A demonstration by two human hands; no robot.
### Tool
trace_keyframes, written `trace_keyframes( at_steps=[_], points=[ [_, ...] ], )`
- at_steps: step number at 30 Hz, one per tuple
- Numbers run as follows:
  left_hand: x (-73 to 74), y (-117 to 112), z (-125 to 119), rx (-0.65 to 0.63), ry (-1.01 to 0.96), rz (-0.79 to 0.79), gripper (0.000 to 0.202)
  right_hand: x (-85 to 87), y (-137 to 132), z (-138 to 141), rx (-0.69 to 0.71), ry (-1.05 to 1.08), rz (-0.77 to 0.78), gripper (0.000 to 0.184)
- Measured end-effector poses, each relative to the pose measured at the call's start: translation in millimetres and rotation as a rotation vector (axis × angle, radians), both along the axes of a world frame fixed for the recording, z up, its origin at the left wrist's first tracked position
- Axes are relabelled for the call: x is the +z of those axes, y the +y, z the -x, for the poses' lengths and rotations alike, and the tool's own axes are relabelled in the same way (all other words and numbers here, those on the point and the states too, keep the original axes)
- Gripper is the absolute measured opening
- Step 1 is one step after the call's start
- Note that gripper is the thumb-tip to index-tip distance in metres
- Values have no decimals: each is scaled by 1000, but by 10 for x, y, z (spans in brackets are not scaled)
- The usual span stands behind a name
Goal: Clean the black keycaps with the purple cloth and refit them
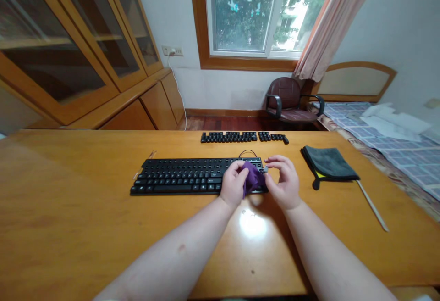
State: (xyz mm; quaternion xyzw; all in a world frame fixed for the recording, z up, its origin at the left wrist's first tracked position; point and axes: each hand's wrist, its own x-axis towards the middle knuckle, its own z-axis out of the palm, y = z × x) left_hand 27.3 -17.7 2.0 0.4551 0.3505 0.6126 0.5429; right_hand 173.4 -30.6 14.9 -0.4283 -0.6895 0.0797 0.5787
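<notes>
A black keyboard (178, 187) lies on the desk, with many upper keys stripped of their caps. Over its right end, my left hand (233, 184) is closed, pinching a bunched purple cloth (252, 177). Just to the right, my right hand (284, 182) has its thumb and fingertips around a small grey and black piece (265, 169), which looks like a keycap. That piece is beside the cloth; whether they touch I cannot tell. My hands hide part of the keyboard's number pad.
Loose black keycaps (228, 137) stand in rows along the desk's far edge. To the right are a folded dark grey cloth (328, 163) and a thin pale stick (373, 207). Beyond the wooden desk (85, 227) are a chair (288, 99) and a bed (395, 131).
</notes>
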Motion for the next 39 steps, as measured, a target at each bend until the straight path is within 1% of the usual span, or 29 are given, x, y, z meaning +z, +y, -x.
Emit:
trace_keyframes(
  at_steps=[1,4,6,8,10,12,17,19,21,24,27,30,35,37,39],
  points=[
    [-1,3,6,-14,-27,1,12,17,-14,3,-16,-62,-27,18],
    [-7,2,-3,-127,-168,41,11,50,-29,10,-44,-210,-60,18],
    [-3,-4,-26,-183,-282,97,10,50,-20,5,-67,-269,-70,18],
    [9,-9,-53,-204,-347,173,8,38,-10,-4,-78,-297,-71,19],
    [22,-13,-74,-204,-359,254,9,25,-8,-10,-65,-295,-67,20],
    [26,-18,-89,-224,-353,298,13,19,-17,-10,-35,-275,-54,22],
    [10,-31,-111,-385,-327,262,27,27,-42,7,55,-130,54,27],
    [7,-32,-117,-382,-339,273,29,23,-30,10,91,-21,113,28],
    [9,-27,-120,-344,-379,295,31,6,-3,8,130,139,195,30],
    [12,-11,-118,-279,-460,305,34,-25,47,3,212,355,393,31],
    [11,10,-107,-250,-498,304,36,-32,80,2,280,448,596,27],
    [6,27,-94,-233,-506,315,36,-7,91,14,325,505,722,25],
    [-10,31,-81,-209,-483,314,39,45,82,26,440,522,850,30],
    [-22,29,-81,-204,-456,325,40,47,77,6,440,556,842,24],
    [-30,28,-82,-211,-439,330,40,40,74,-26,422,599,764,17]
  ],
)
